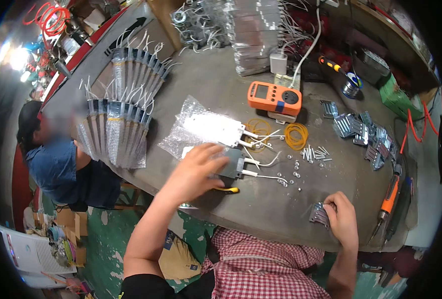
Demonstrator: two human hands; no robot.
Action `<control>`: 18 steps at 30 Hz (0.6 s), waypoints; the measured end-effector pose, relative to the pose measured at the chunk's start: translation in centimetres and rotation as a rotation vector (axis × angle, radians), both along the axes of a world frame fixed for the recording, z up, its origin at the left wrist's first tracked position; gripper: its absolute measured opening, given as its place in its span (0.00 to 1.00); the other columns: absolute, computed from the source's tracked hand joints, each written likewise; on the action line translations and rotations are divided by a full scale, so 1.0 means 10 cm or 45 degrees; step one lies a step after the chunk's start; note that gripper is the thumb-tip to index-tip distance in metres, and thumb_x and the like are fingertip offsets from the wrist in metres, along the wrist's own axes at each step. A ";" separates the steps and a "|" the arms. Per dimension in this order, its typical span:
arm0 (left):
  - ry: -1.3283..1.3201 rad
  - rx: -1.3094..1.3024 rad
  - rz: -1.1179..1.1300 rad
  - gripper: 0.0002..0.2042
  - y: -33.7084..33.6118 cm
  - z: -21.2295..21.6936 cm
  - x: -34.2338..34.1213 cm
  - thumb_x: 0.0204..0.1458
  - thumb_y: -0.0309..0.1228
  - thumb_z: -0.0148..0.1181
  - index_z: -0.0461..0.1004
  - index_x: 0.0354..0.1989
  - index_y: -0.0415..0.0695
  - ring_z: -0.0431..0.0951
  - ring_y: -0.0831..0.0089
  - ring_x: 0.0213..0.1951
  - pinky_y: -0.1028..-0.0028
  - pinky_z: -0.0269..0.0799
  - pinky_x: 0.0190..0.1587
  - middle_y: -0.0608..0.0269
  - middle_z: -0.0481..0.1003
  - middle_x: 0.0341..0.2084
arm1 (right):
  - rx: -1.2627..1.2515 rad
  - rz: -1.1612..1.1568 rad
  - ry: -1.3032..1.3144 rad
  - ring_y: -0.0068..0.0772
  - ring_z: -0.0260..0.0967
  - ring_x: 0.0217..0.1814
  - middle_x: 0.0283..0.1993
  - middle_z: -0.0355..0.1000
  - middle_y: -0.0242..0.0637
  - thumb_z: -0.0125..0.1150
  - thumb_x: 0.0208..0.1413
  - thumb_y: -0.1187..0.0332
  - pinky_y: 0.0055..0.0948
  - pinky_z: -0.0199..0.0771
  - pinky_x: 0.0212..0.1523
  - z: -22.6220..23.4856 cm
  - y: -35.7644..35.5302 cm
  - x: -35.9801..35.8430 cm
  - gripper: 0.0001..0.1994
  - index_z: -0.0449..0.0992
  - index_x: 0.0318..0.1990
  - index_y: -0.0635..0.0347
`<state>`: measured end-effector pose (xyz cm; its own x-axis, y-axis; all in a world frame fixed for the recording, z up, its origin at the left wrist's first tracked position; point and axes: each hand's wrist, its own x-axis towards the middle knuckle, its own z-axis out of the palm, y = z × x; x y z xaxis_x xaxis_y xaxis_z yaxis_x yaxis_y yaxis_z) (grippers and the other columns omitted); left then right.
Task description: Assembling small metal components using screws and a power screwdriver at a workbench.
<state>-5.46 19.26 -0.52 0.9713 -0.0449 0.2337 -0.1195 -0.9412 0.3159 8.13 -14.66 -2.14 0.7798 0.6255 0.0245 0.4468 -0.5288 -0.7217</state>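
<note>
My left hand [197, 172] is over a dark grey flat plate [231, 167], its fingers apart and somewhat bent. Whether the fingertips touch the plate I cannot tell. White-sleeved wires lead off the plate's right end. Just behind it, a bright, shiny plate [213, 130] with similar wires lies on clear bubble wrap [173, 138]. Part of a yellow-and-black handled tool [228, 190] shows beneath my left hand. Near the front edge, my right hand [342, 218] pinches a small slotted metal bracket [319, 214] between thumb and fingers.
Screws [316, 153], small round parts [295, 168] and yellow rubber bands [296, 136] lie mid-table. Behind them is an orange meter [274, 98]. More brackets [353, 125] and an orange-handled electric screwdriver [391, 192] are at right. Wrapped plates [116, 124] fan out at left, near a seated person [66, 159].
</note>
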 end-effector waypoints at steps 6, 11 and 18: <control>0.167 0.041 0.085 0.34 0.00 -0.02 0.12 0.27 0.29 0.71 0.65 0.50 0.42 0.64 0.56 0.47 0.63 0.62 0.51 0.54 0.65 0.44 | 0.058 -0.051 0.074 0.41 0.65 0.29 0.29 0.65 0.41 0.57 0.42 0.80 0.31 0.66 0.32 -0.01 -0.07 -0.09 0.07 0.68 0.31 0.65; -0.085 -0.094 0.436 0.39 0.08 0.13 -0.26 0.22 0.26 0.73 0.63 0.50 0.39 0.65 0.59 0.49 0.66 0.64 0.51 0.53 0.63 0.45 | 0.163 -0.204 -0.562 0.41 0.67 0.36 0.34 0.68 0.42 0.61 0.39 0.79 0.33 0.67 0.37 -0.05 -0.01 -0.17 0.10 0.70 0.32 0.65; -0.234 -0.989 0.228 0.49 -1.20 -0.08 -0.38 0.24 0.46 0.76 0.53 0.55 0.38 0.63 0.62 0.50 0.65 0.60 0.52 0.53 0.61 0.48 | 0.567 0.390 -0.139 0.49 0.62 0.55 0.54 0.62 0.47 0.66 0.38 0.68 0.39 0.64 0.53 -0.08 0.73 -0.84 0.31 0.64 0.54 0.64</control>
